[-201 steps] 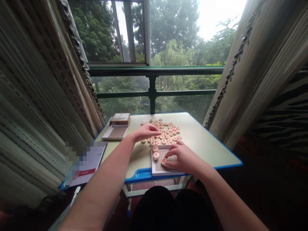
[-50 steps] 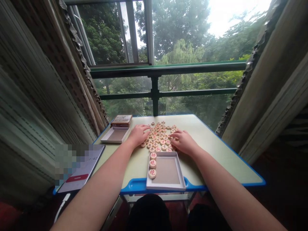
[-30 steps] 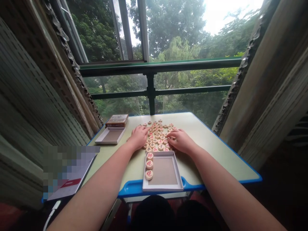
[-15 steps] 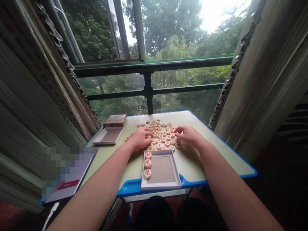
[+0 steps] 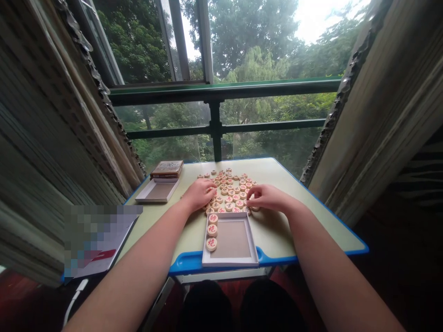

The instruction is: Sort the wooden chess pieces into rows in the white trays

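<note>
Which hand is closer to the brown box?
Left. The left hand is right of the brown box, by the round pieces; the right hand is farther right, across them.

The pale, blue-edged tabletop [image 5: 297, 230] carries a loose cluster of round xiangqi pieces [image 5: 239, 203] around its middle. A shallow white tray [image 5: 231, 240] lies at the near edge; a second open tray [image 5: 161, 190] and a brown box [image 5: 167, 168] sit far left.

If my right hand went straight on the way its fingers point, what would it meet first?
Your right hand would probably meet the round game pieces just to its left; depth is unclear, so it may be touching one.
</note>
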`<action>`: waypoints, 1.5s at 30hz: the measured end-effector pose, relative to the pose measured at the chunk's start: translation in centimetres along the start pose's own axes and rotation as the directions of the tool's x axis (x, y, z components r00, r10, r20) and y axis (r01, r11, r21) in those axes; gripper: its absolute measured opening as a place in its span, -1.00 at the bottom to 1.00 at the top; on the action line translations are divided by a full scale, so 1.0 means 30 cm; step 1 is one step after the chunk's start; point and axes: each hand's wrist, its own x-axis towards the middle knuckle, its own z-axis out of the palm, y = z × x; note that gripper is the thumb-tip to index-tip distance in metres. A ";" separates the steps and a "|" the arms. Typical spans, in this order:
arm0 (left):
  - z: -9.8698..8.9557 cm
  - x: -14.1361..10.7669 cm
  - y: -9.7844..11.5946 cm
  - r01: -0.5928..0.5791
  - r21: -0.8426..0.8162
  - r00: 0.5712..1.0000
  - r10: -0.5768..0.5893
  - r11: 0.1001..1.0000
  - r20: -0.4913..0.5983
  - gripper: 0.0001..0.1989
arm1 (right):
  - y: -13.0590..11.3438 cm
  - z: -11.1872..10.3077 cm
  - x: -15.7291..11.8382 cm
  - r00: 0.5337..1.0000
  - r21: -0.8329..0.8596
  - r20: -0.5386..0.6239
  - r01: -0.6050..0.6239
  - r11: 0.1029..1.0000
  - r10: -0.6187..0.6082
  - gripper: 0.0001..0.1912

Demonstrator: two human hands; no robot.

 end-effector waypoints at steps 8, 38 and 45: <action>0.002 -0.003 0.004 -0.023 0.002 1.000 0.023 1.000 0.016 -0.73 | 0.022 -0.004 0.019 0.985 0.024 -0.171 -0.020 1.000 0.024 -0.73; -0.001 -0.005 0.004 -0.019 0.009 1.000 0.018 1.000 0.025 -0.74 | 0.047 0.007 0.042 0.976 -0.094 -0.217 -0.004 0.996 -0.017 -0.77; 0.007 -0.001 0.004 -0.030 -0.009 0.999 0.030 1.000 0.033 -0.74 | 0.098 0.021 0.075 0.927 -0.165 -0.366 -0.155 0.974 0.086 -0.65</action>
